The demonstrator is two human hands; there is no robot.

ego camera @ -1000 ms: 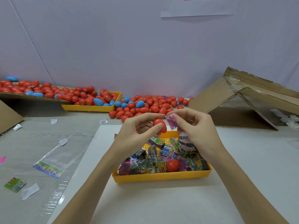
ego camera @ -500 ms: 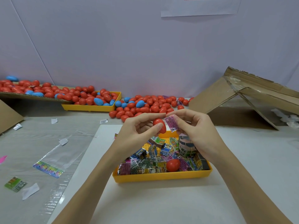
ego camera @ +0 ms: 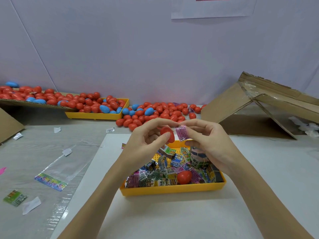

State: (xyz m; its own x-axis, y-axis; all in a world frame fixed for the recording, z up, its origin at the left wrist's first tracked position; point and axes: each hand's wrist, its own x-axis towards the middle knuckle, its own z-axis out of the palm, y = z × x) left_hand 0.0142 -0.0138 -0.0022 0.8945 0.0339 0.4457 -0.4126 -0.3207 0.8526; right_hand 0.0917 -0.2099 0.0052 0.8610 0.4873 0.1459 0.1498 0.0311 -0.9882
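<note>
Hands are held together above the far edge of a yellow tray on the worktop. A red plastic egg is pinched by the left hand, thumb in front, fingers curled over its top. A small pink packet is pinched upright between thumb and forefinger of the right hand, just beside the egg; contact between the two cannot be told. The tray is filled with printed packets, and a second red egg is seen among them near the front wall. Loose red and blue eggs are heaped at the back, some in another yellow tray. A torn cardboard box is propped at right. A clear plastic bag is laid flat at left.
</note>
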